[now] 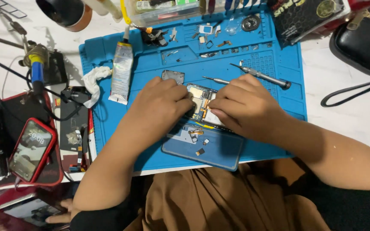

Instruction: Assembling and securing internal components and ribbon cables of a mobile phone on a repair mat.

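While pinching the opened phone from both sides, left hand and right hand each clamped on an edge, best kept steady, pressing evenly without flexing the board. Lying flat on the blue mat, long axis running away, tilted slightly left.

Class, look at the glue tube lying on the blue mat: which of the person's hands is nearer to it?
Left. The left hand rests on the opened phone, just right of the glue tube. The right hand lies beyond the phone, farther from the tube.
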